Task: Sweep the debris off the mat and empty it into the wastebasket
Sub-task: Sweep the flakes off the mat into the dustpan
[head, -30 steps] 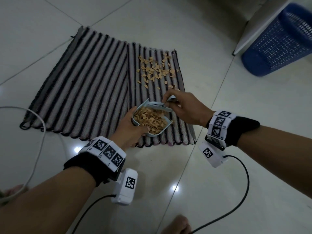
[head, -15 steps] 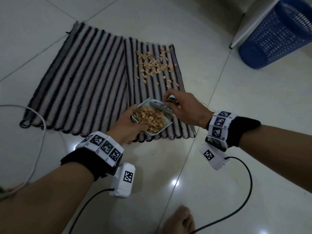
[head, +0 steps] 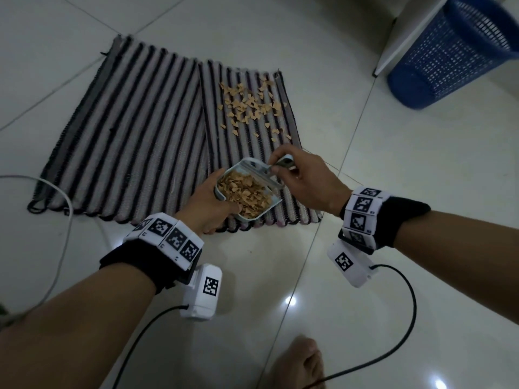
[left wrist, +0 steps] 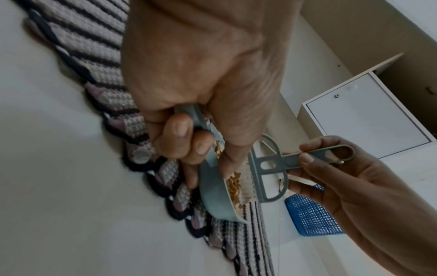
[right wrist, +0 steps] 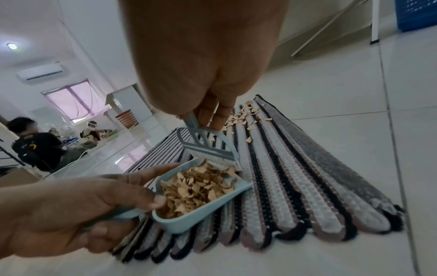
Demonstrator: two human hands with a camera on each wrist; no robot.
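The left hand (head: 206, 204) grips the handle of a small pale-blue dustpan (head: 247, 193), fingers curled round it; the left wrist view alone shows the fingertips (left wrist: 181, 128) wrapped under that handle. The right hand (head: 304, 178) pinches the flat handle of a matching hand brush (head: 273, 171) between thumb and fingers. From the head view the brush is mostly hidden behind the fingers, while the left wrist view shows its looped handle end and open-frame head (left wrist: 267, 168), and the right wrist view shows its white bristles (right wrist: 214, 158) at the far edge of the pan.

The pan is heaped with tan, flaky debris (right wrist: 196, 188) and is held just above the near right corner of the mat (head: 134, 130), between the two hands. The mat is woven in black and pale stripes with a scalloped near edge and lies flat on the glossy tiled floor (head: 393, 192). A loose patch of the same tan flakes (head: 250, 106) lies on the mat's far right part, beyond the right hand. The blue mesh wastebasket (head: 455, 54) stands well apart at the far right, beside a white cabinet (left wrist: 364, 114). Only the right wrist view shows people seated far off (right wrist: 35, 143). Black cables (head: 404, 318) trail from the wrist cameras across the floor, and a bare foot (head: 300, 363) shows at the bottom
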